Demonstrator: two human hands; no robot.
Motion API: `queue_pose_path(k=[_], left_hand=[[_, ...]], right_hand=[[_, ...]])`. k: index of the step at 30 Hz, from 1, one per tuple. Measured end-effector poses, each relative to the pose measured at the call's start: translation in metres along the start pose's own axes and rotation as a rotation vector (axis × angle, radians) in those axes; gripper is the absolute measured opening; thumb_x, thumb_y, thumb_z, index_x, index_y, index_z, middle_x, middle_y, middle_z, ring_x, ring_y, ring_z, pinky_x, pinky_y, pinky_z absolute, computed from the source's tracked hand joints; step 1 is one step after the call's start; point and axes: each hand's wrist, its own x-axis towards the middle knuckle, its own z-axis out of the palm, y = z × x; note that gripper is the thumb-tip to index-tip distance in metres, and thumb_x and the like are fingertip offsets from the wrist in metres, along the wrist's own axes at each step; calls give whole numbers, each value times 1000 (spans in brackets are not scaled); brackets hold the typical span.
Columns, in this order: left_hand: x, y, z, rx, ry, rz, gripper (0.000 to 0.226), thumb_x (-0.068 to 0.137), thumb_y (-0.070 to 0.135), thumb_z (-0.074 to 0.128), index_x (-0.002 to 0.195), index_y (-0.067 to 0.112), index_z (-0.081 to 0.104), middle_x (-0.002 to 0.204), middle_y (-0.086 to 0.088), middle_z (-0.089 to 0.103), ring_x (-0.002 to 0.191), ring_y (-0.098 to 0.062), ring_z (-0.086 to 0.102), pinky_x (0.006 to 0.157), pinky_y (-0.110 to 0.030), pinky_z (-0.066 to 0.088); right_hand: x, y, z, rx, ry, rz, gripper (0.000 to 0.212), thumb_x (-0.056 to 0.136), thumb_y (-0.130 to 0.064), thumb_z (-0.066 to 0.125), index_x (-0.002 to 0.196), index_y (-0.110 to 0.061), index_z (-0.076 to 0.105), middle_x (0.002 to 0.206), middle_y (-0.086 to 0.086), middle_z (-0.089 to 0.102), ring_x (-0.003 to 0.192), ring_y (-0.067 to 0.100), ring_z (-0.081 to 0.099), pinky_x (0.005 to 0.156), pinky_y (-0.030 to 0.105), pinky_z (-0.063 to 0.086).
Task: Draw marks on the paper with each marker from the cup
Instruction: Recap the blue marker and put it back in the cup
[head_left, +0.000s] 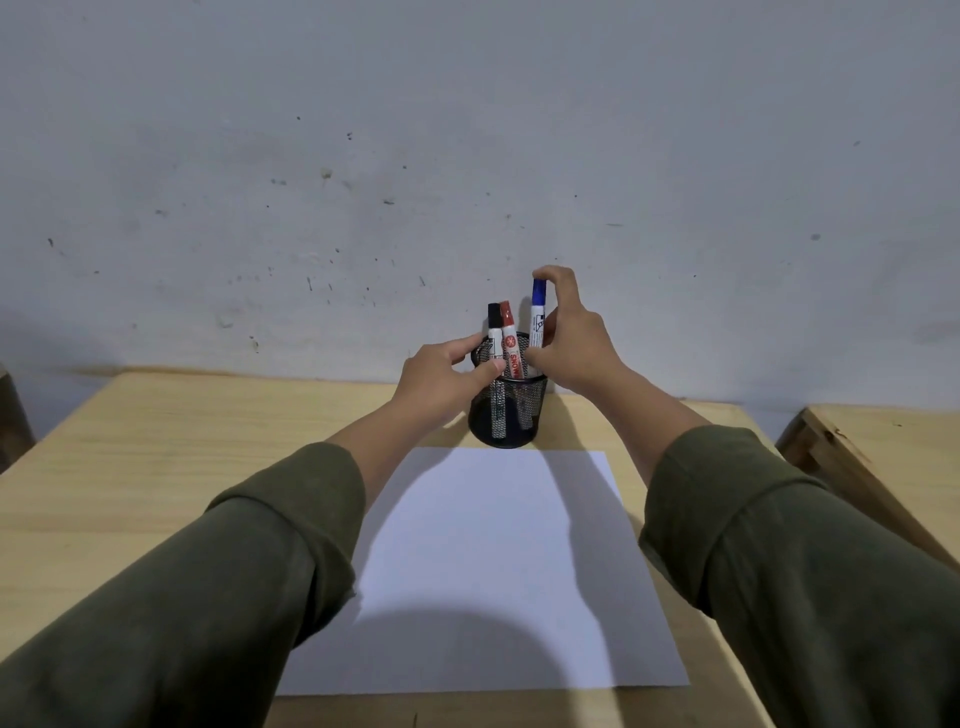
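A black mesh cup (511, 415) stands at the far edge of a blank white paper (488, 566). A black-capped marker (495, 332) and a red marker (510, 340) stand upright in the cup. My left hand (441, 382) grips the cup's left rim, thumb across its front. My right hand (566, 338) pinches the blue-capped marker (537, 314), which is raised partly out of the cup on its right side. The markers' lower ends show dimly through the mesh.
The wooden table (182, 467) ends at a grey wall (467, 156) just behind the cup. A second wooden surface (883, 452) stands at the right, apart from the table. My dark green sleeves cross the near corners.
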Motion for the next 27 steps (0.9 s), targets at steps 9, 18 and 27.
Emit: queue_pose_path(k=[9,18,27], left_hand=[[2,-3,0,-13,-14,5,53,81,39,66,131,27,53,136,2,56,130,-12,45,103,-23,32],[2,-2,0,-5,-16,20,51,82,36,66,131,26,53,138,3,54,131,-11,45,103,-21,31],[0,0,-1,-2,-11,23,49,83,36,64,130,29,53,139,3,53,133,-13,42,101,-20,30]], right_hand=[[16,8,17,-147,-7,-34,61,73,-6,69,128,-21,47,101,6,43,81,19,48,67,26,38],[18,12,12,-237,-28,-6,32,79,-20,71,112,-19,67,104,1,34,102,20,51,81,27,42],[23,9,22,-212,52,46,28,78,-33,73,99,-15,71,102,2,35,99,18,50,75,28,40]])
